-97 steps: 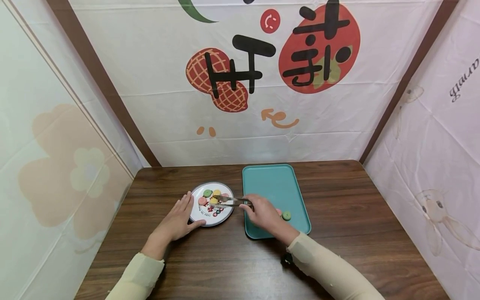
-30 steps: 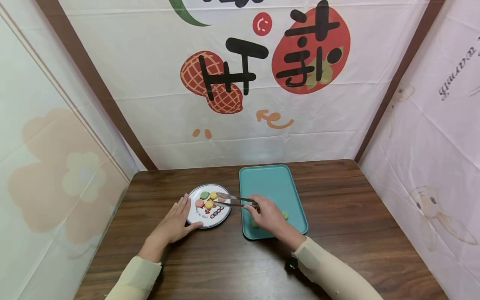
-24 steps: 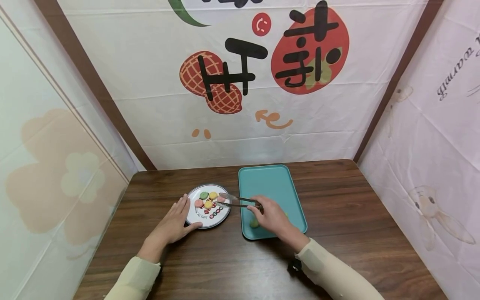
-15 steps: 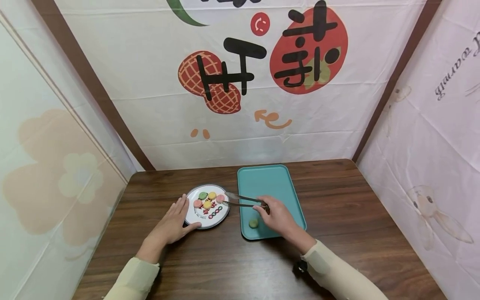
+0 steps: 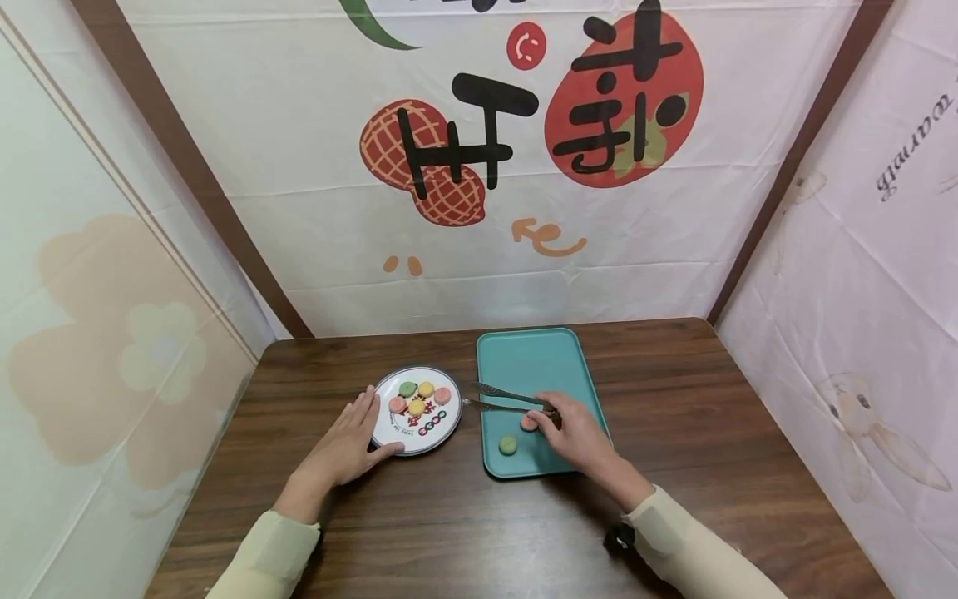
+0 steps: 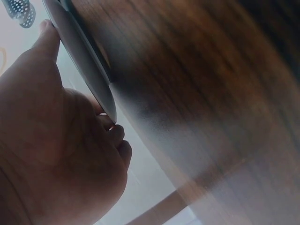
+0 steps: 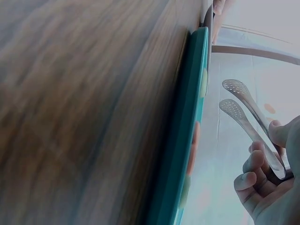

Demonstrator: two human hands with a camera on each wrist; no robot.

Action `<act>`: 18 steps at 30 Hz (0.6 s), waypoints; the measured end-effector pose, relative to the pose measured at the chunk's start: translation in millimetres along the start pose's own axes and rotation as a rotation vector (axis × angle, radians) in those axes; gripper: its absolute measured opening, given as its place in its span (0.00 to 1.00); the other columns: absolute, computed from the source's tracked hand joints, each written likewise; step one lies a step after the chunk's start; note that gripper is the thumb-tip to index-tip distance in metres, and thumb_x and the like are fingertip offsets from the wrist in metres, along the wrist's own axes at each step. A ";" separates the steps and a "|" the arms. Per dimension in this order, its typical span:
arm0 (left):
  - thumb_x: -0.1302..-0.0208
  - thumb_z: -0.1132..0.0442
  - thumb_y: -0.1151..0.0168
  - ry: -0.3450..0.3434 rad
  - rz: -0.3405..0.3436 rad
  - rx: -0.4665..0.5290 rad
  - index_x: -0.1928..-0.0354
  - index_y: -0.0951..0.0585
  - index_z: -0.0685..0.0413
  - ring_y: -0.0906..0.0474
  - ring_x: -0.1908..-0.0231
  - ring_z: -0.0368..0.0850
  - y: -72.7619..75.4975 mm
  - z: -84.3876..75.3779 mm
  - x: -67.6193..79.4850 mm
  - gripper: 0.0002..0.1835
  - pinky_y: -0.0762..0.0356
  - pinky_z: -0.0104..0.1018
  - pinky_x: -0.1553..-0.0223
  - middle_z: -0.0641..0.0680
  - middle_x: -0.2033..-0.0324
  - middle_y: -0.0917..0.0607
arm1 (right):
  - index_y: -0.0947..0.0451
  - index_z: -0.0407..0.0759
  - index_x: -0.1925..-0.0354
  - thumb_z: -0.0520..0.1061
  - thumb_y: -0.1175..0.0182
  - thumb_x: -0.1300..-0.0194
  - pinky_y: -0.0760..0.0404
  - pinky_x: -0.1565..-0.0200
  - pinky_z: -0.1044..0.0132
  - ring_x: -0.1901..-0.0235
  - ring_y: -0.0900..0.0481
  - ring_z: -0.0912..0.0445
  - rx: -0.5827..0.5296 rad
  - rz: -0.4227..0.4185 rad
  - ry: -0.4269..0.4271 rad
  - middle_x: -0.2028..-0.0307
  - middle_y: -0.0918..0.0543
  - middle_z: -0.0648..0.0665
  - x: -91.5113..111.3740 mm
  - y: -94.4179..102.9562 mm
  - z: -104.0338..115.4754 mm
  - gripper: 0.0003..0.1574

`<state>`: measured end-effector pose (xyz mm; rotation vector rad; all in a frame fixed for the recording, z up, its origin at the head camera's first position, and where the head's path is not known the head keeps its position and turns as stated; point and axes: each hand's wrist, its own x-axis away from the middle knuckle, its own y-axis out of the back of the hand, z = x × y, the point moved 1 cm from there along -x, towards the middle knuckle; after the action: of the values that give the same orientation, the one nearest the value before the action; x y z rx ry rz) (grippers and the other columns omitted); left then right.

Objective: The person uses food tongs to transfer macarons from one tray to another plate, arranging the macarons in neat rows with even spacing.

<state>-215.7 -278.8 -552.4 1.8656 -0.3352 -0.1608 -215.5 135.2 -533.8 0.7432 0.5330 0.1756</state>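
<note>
My right hand (image 5: 572, 428) grips metal tongs (image 5: 512, 398) above the teal tray (image 5: 527, 353). The tongs' perforated tips are spread with nothing between them, as the right wrist view also shows. On the tray lie a green macaron (image 5: 508, 445) and a pink macaron (image 5: 529, 421), partly behind the hand; another green macaron (image 7: 185, 192) shows edge-on in the right wrist view. My left hand (image 5: 340, 445) rests at the left rim of the white plate (image 5: 437, 439), fingers extended and thumb at the near edge. Pink, yellow and green macarons (image 5: 416, 408) sit on the plate.
The dark wooden table (image 5: 419, 516) carries the plate on the left and the tray right of it, with a narrow gap between. Printed white cloth walls (image 5: 314, 208) stand behind the table and along both sides.
The right hand has drawn the tongs rightward, from over the plate to the tray. A pink macaron they were around now lies at the plate's right side. The left hand has stayed put.
</note>
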 end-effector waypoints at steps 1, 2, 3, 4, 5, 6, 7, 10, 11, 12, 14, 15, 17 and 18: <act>0.27 0.27 0.42 0.000 0.000 0.001 0.17 0.50 0.73 0.56 0.17 0.69 -0.1 -0.1 -0.2 0.62 0.55 0.63 0.17 0.71 0.16 0.54 | 0.17 0.32 0.39 0.42 0.32 0.24 0.11 0.56 0.51 0.61 0.15 0.52 0.008 -0.007 0.002 0.56 0.12 0.39 1.1 1.6 -1.0 0.21; 0.27 0.27 0.42 -0.001 0.000 0.004 0.17 0.50 0.73 0.56 0.17 0.69 -0.3 -0.1 -0.5 0.62 0.55 0.63 0.17 0.71 0.16 0.54 | 0.16 0.33 0.40 0.42 0.32 0.24 0.11 0.57 0.52 0.62 0.16 0.54 0.014 -0.012 0.002 0.57 0.12 0.42 2.2 3.5 -2.0 0.20; 0.27 0.27 0.42 -0.001 0.001 0.005 0.17 0.50 0.73 0.56 0.17 0.69 -0.5 0.1 -0.8 0.62 0.55 0.63 0.17 0.71 0.16 0.54 | 0.16 0.34 0.40 0.42 0.31 0.24 0.12 0.58 0.53 0.63 0.17 0.56 0.019 -0.019 0.005 0.59 0.13 0.44 3.1 5.4 -2.8 0.19; 0.27 0.27 0.42 0.001 0.002 0.003 0.17 0.51 0.73 0.56 0.17 0.69 -0.6 0.4 -1.2 0.62 0.55 0.63 0.17 0.71 0.16 0.54 | 0.15 0.35 0.41 0.42 0.31 0.25 0.13 0.60 0.55 0.65 0.19 0.57 0.026 -0.029 0.008 0.60 0.13 0.46 3.9 7.1 -3.9 0.19; 0.27 0.27 0.42 0.001 0.002 0.002 0.17 0.51 0.73 0.56 0.17 0.68 -0.7 0.6 -1.6 0.62 0.55 0.63 0.17 0.71 0.16 0.54 | 0.15 0.36 0.41 0.42 0.31 0.25 0.13 0.61 0.56 0.66 0.20 0.59 0.035 -0.036 0.008 0.61 0.14 0.47 5.0 8.9 -5.0 0.18; 0.27 0.26 0.43 0.001 0.003 0.001 0.17 0.51 0.73 0.56 0.17 0.68 -1.1 0.8 -2.0 0.62 0.55 0.63 0.17 0.71 0.16 0.55 | 0.15 0.36 0.41 0.42 0.30 0.25 0.14 0.62 0.57 0.66 0.21 0.60 0.042 -0.043 0.009 0.61 0.14 0.48 6.1 10.6 -6.2 0.18; 0.27 0.26 0.43 0.002 0.006 -0.003 0.16 0.51 0.72 0.56 0.16 0.68 -1.6 1.1 -2.3 0.62 0.56 0.62 0.17 0.71 0.16 0.55 | 0.15 0.36 0.42 0.42 0.30 0.25 0.14 0.62 0.58 0.67 0.21 0.61 0.045 -0.047 0.008 0.61 0.14 0.48 7.2 12.2 -7.3 0.18; 0.27 0.25 0.44 0.006 0.012 -0.009 0.16 0.52 0.72 0.57 0.16 0.68 -2.7 1.6 -2.6 0.63 0.56 0.62 0.17 0.70 0.15 0.55 | 0.15 0.36 0.42 0.42 0.30 0.26 0.15 0.65 0.62 0.69 0.23 0.63 0.048 -0.053 0.008 0.62 0.14 0.49 10.8 16.1 -10.4 0.18; 0.27 0.25 0.44 0.006 0.013 -0.007 0.16 0.52 0.72 0.57 0.16 0.68 -2.8 1.5 -2.7 0.63 0.56 0.62 0.17 0.70 0.16 0.55 | 0.15 0.36 0.42 0.42 0.29 0.26 0.16 0.66 0.63 0.69 0.23 0.63 0.045 -0.055 0.009 0.62 0.15 0.49 11.9 17.5 -11.1 0.18; 0.27 0.25 0.44 0.008 0.015 -0.006 0.16 0.52 0.72 0.57 0.16 0.68 -2.8 1.5 -2.5 0.63 0.56 0.62 0.16 0.70 0.15 0.55 | 0.15 0.35 0.42 0.42 0.29 0.26 0.17 0.67 0.64 0.70 0.24 0.64 0.040 -0.058 0.012 0.63 0.15 0.49 12.9 18.7 -11.5 0.18; 0.27 0.25 0.44 0.010 0.013 -0.001 0.16 0.51 0.72 0.57 0.16 0.68 -2.5 1.1 -2.2 0.63 0.56 0.62 0.17 0.70 0.16 0.55 | 0.15 0.34 0.43 0.41 0.29 0.27 0.19 0.69 0.65 0.71 0.25 0.64 0.033 -0.064 0.024 0.64 0.16 0.50 14.6 20.8 -12.4 0.18; 0.27 0.26 0.43 0.012 0.012 -0.001 0.16 0.51 0.72 0.57 0.16 0.68 -2.3 1.1 -2.0 0.62 0.56 0.62 0.17 0.70 0.16 0.55 | 0.15 0.34 0.43 0.41 0.29 0.27 0.20 0.71 0.66 0.72 0.26 0.65 0.029 -0.068 0.031 0.65 0.16 0.50 15.5 21.7 -13.0 0.18; 0.27 0.26 0.43 0.015 0.012 -0.002 0.16 0.51 0.72 0.57 0.16 0.68 -2.1 0.7 -1.7 0.62 0.56 0.62 0.16 0.70 0.15 0.55 | 0.16 0.34 0.44 0.40 0.28 0.28 0.21 0.72 0.67 0.73 0.28 0.65 0.026 -0.075 0.042 0.66 0.17 0.51 17.5 24.2 -13.4 0.18; 0.27 0.27 0.42 0.016 0.012 -0.002 0.16 0.51 0.72 0.57 0.16 0.68 -2.2 0.5 -1.7 0.62 0.56 0.62 0.16 0.70 0.15 0.56 | 0.16 0.34 0.44 0.40 0.28 0.28 0.22 0.73 0.67 0.74 0.28 0.65 0.029 -0.077 0.048 0.67 0.18 0.52 18.6 25.2 -14.0 0.17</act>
<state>-217.1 -278.1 -554.8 1.8617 -0.3348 -0.1375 -206.1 168.2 -532.6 0.7474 0.6096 0.1142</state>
